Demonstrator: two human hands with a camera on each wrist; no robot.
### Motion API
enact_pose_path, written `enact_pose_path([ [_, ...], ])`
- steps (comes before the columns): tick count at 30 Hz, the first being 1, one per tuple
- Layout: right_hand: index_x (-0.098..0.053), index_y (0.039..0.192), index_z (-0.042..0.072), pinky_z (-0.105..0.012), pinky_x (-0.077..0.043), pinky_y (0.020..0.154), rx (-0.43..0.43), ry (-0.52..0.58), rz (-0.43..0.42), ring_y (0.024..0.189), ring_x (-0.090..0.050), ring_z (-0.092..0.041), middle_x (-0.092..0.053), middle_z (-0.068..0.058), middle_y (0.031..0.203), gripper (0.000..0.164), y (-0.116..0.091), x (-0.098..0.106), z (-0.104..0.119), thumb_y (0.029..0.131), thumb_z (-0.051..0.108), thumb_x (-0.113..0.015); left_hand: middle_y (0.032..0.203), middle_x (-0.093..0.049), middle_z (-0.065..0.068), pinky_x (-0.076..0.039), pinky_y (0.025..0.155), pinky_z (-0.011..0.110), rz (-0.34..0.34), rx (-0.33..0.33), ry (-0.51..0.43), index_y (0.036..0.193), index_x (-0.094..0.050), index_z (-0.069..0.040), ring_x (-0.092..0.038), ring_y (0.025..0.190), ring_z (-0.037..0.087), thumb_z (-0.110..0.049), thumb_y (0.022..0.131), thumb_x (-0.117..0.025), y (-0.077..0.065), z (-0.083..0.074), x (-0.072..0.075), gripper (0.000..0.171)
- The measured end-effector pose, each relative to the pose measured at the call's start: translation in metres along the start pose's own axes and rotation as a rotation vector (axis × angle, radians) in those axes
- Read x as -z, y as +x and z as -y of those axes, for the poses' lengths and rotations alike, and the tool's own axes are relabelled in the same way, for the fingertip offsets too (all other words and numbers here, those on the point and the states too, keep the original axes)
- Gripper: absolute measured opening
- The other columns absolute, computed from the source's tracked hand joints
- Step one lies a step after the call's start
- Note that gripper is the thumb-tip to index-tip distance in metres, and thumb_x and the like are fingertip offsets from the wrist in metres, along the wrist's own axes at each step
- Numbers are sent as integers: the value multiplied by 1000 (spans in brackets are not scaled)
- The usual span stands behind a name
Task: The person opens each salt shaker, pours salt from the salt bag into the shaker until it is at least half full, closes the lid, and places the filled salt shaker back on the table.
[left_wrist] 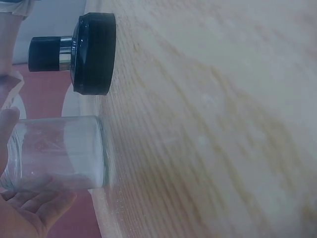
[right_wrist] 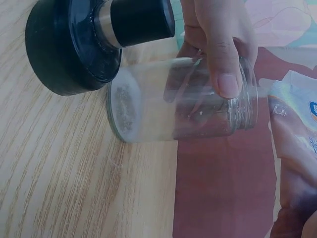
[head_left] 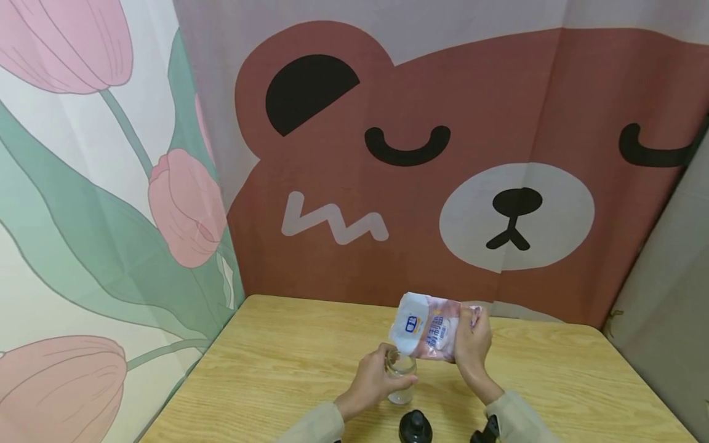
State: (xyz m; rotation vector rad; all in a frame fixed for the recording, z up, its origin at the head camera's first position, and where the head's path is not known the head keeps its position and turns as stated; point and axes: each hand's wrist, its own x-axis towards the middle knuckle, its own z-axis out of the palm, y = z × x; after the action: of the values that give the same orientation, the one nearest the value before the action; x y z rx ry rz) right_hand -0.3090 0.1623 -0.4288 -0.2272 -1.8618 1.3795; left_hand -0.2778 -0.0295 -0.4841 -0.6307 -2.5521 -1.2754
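A clear glass jar [head_left: 400, 395] stands upright on the table, with my left hand [head_left: 372, 378] holding it around the neck, thumb on the near side. White grains [right_wrist: 128, 106] lie on the jar's bottom in the right wrist view. My right hand [head_left: 473, 341] grips a pink and white salt bag [head_left: 437, 326] by its far right end. The bag is tipped sideways, its white end low over the jar's mouth; a pale blur lies between them in the right wrist view. A black lid with a knob [head_left: 415, 426] sits near the jar, untouched.
The wood-grain table [head_left: 266, 357] runs back to a hanging cloth with a bear print [head_left: 421, 203]. A tulip-print cloth [head_left: 111, 246] hangs on the left. A pale grey surface [head_left: 664, 264] stands at the right.
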Motion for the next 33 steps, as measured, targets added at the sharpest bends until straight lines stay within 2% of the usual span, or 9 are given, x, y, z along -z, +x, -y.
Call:
enact_pose_path([
  [13, -45, 79, 11, -27, -32, 41, 29, -3, -14, 50, -42, -16, -45, -4, 61, 25, 0, 0, 1, 91, 33, -44, 89, -57, -6, -41, 53, 18, -4, -2, -7, 102, -50, -10, -47, 65, 3, -44, 66, -74, 0, 1, 0, 55],
  [21, -46, 82, 11, -28, -32, 43, 20, 0, -7, 51, -42, -16, -46, -4, 62, 25, -1, 1, 1, 92, 33, -44, 94, -60, 3, -42, 57, 19, 5, 20, -3, 104, -50, -10, -50, 72, 4, -51, 65, -71, 0, 2, 1, 60],
  [33, -46, 82, 11, -28, -33, 44, 13, -5, -15, 52, -42, -16, -45, -4, 63, 24, 2, 2, 2, 91, 33, -44, 96, -60, 0, -42, 58, 20, 10, 15, -15, 106, -50, -8, -50, 74, 5, -48, 66, -72, 0, 1, 1, 60],
])
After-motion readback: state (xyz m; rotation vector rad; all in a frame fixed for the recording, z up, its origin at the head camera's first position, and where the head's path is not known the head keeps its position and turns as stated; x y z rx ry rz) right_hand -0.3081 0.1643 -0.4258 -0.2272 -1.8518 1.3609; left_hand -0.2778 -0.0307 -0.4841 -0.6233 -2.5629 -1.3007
